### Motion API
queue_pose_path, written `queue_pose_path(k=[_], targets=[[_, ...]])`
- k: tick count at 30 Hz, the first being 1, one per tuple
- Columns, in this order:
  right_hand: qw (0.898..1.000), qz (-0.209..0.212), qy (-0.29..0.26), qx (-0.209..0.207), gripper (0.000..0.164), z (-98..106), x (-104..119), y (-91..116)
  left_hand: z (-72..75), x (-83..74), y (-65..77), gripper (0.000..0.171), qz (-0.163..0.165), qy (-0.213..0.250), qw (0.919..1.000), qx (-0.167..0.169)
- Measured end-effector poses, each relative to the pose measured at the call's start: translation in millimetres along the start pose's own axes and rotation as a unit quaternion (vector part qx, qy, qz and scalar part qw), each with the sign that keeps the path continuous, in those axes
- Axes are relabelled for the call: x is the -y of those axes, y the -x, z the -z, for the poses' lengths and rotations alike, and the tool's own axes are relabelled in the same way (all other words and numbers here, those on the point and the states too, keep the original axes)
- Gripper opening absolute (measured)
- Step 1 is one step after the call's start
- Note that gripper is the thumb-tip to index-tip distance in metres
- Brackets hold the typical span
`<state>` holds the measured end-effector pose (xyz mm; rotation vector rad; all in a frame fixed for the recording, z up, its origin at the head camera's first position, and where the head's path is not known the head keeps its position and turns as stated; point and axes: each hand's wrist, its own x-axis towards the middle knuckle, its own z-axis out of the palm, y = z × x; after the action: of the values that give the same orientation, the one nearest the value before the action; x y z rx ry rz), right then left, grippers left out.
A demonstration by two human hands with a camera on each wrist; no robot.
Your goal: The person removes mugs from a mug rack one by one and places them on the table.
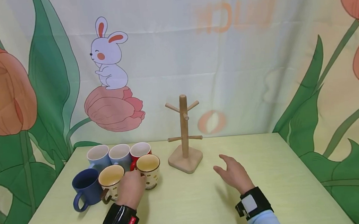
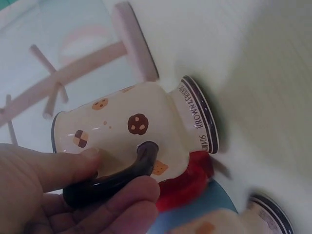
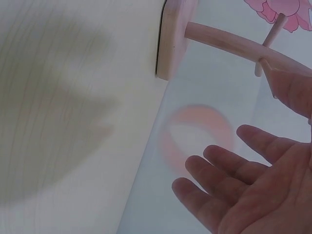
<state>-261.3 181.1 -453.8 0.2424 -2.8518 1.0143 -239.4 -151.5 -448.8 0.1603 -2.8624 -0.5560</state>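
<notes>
In the head view my left hand (image 1: 131,188) is at a cream mug with cookie prints (image 1: 151,178), at the right front of a group of mugs. The left wrist view has thumb and fingers pinching its dark brown handle (image 2: 112,181). Whether the mug's base touches the table cannot be told. My right hand (image 1: 235,175) hovers over the table with fingers extended and holds nothing. Nearest to it stands a wooden mug tree (image 1: 184,132), its pegs bare. The right wrist view shows that palm and its spread fingers (image 3: 209,173).
Beside the held mug are a second cream mug (image 1: 111,191), a dark blue mug (image 1: 91,187), a red mug (image 1: 134,163) and two light blue mugs (image 1: 100,163). A printed curtain (image 1: 242,69) hangs behind the pale table (image 1: 186,205).
</notes>
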Motion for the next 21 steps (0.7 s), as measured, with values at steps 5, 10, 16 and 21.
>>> queue_pose_path(k=[5, 10, 16, 21], targets=[[1.000, 0.000, -0.006, 0.003, 0.056, -1.5, 1.8, -1.2, 2.8, 9.4, 2.8, 0.022, 0.023, -0.003, 0.9997, -0.007], [1.000, -0.003, -0.009, 0.007, 0.055, -2.0, 2.0, -1.7, 5.7, 11.8, 6.0, 0.022, 0.030, 0.001, 0.9996, 0.004], [1.000, -0.008, -0.013, 0.012, 0.056, -1.6, 1.2, -1.4, 6.0, 14.3, 7.9, 0.024, 0.040, -0.004, 0.9990, 0.020], [1.000, -0.012, -0.018, 0.016, 0.055, -1.4, 1.0, -1.4, 6.2, 15.8, 7.8, 0.025, 0.034, -0.014, 0.9990, 0.026]])
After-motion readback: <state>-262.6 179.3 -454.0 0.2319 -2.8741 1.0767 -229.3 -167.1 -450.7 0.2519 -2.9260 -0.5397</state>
